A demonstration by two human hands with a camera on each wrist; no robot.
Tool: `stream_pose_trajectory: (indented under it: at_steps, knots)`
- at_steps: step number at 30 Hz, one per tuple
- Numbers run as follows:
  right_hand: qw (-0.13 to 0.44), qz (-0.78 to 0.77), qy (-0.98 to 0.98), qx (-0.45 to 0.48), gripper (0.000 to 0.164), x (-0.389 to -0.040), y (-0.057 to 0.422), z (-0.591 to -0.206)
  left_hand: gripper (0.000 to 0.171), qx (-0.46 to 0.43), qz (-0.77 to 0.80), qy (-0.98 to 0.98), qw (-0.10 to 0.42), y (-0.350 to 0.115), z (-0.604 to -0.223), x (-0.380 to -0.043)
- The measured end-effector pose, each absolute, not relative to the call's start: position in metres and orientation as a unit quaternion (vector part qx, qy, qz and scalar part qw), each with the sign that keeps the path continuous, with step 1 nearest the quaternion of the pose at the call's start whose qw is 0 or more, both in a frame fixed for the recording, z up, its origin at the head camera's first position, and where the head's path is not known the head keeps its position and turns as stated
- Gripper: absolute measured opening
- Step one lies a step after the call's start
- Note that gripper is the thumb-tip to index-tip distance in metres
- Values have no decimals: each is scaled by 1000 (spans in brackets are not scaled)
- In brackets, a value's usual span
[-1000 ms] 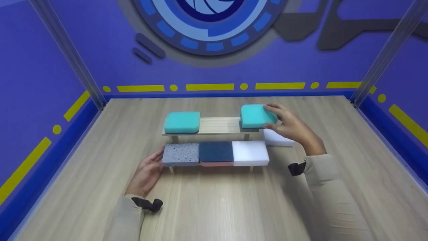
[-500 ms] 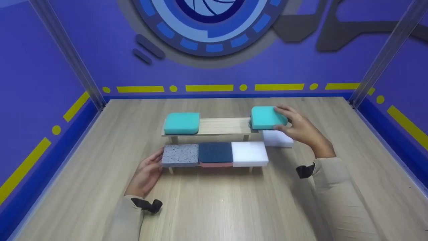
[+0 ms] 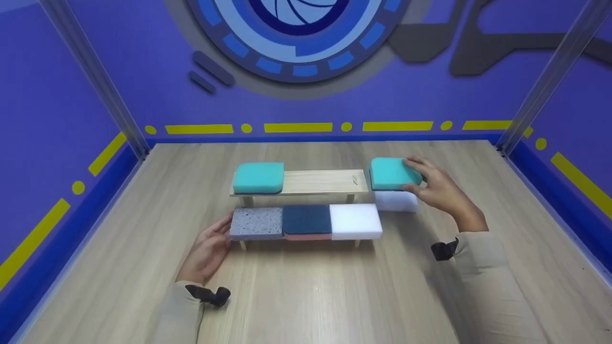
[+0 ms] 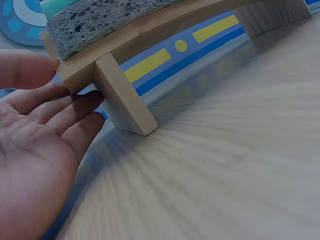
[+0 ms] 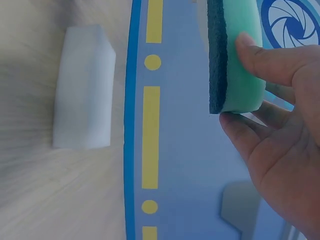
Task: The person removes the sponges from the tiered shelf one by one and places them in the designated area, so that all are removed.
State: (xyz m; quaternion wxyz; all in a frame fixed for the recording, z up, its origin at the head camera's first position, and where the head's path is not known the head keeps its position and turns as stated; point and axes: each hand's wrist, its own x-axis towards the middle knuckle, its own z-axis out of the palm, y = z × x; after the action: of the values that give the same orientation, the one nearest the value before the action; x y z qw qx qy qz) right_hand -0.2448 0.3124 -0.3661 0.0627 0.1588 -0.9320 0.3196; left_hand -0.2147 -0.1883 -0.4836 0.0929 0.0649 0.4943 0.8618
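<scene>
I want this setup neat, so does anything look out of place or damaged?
Yes: one white block lies on the tabletop, right of the rear stand, which looks odd because another white block sits in the row on the front stand. I see no damage or spill.

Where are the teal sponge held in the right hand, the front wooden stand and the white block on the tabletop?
Held teal sponge [image 3: 391, 174]: head view, top face.
Front wooden stand [image 4: 150, 33]: left wrist view, side edge of its top board.
Tabletop white block [image 5: 84, 92]: right wrist view, its broad face.
</scene>
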Motion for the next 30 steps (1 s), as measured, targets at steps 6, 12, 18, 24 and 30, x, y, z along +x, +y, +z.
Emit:
stream_pose_trajectory:
  at_steps: [6, 12, 18, 24, 30]
  knots:
    - [51, 317, -936, 145, 62, -243, 322, -372, 70, 73, 862, 492, 98, -189, -485, -213]
    - [54, 321, -934, 146, 62, -241, 330, -376, 68, 75, 859, 497, 98, -190, -485, -214]
    - [60, 320, -935, 144, 62, -241, 338, -383, 68, 54, 862, 496, 94, -189, -485, -215]
    - [62, 321, -934, 142, 64, -238, 345, -388, 69, 51, 865, 491, 92, -189, -486, -214]
    - [66, 323, -934, 137, 64, -238, 352, -393, 68, 58, 864, 492, 91, -189, -485, -215]
